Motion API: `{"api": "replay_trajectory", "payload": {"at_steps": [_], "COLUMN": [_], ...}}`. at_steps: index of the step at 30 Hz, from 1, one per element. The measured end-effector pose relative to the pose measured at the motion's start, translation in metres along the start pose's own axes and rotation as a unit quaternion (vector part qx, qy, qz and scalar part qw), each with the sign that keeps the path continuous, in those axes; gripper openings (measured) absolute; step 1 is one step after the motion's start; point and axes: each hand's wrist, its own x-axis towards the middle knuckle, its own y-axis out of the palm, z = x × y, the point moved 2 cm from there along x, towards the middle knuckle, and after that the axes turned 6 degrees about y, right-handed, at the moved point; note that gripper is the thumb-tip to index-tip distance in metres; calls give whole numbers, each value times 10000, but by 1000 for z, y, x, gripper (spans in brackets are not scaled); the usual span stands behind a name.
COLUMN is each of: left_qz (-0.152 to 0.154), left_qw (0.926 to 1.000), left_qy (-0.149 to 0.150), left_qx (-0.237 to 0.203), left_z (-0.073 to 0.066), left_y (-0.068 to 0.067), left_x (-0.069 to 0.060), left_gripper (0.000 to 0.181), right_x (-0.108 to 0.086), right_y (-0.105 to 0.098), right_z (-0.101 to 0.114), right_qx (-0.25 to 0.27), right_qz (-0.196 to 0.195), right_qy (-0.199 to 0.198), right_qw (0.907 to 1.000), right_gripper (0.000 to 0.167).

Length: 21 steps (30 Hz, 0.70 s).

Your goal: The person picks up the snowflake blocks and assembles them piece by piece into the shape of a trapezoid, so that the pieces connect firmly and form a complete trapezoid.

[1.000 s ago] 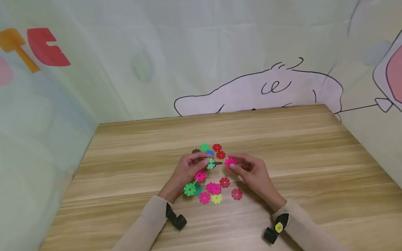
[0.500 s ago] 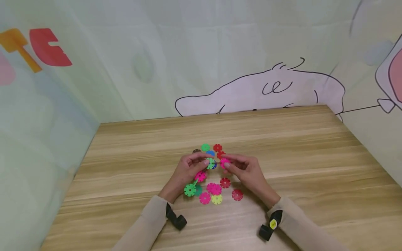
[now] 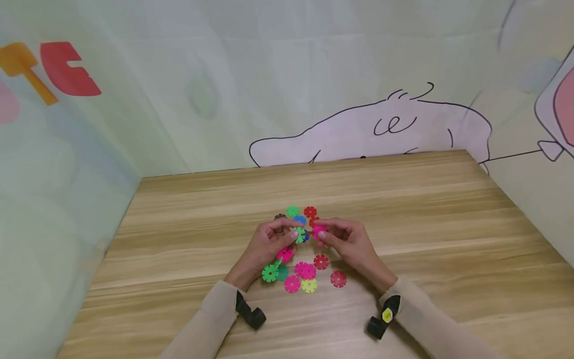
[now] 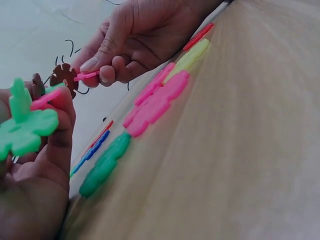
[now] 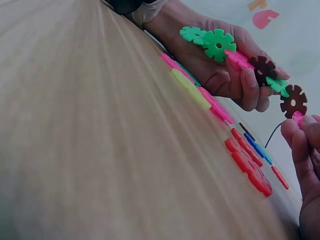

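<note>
Two beige sleeves (image 3: 202,319): seen nearest, each banded at the cuff by a black strap carrying a small black block (image 3: 256,318).
Near discs: one yellow notched plastic disc (image 3: 309,285) and one bright pink notched plastic disc (image 3: 292,284) were laid side by side; two overlapping pink discs (image 3: 308,271) were set just beyond, with two red notched discs (image 3: 338,279) to the right.
Dark green notched disc (image 4: 105,165): laid flat on the table, left of the pink ones.
Left hand (image 3: 266,244): closed by thumb and fingers on a chain of green, pink and brown notched plastic discs (image 5: 218,46), which was held above the table.
Right hand (image 3: 352,244): a single pink notched disc (image 3: 318,232) was pinched, its edge brought against the brown end disc (image 5: 289,100); whether it was slotted in could not be told.
Far discs: blue (image 3: 299,220), brown, green and red ones were spread beyond the hands.
Wood-grain tabletop (image 3: 403,199): backed by a pale printed cloth (image 3: 179,60).
</note>
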Motion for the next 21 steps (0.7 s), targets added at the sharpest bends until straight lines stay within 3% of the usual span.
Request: {"api": "replay_trajectory", "payload": {"at_steps": [13, 21], "left_qz": [21, -114], "left_qw": [10000, 9999], "left_qy": [-20, -42], "left_qx": [92, 122], "left_z": [3, 3], "left_y": [2, 1], "left_x": [-1, 0], "left_gripper": [37, 32], "right_x": [-1, -2], "right_y": [0, -1], "right_z": [1, 2], "right_qx": [102, 460], "right_qz": [-21, -178], "right_qy": [72, 518], "right_qw": [9999, 9974], "right_gripper": [27, 33]}}
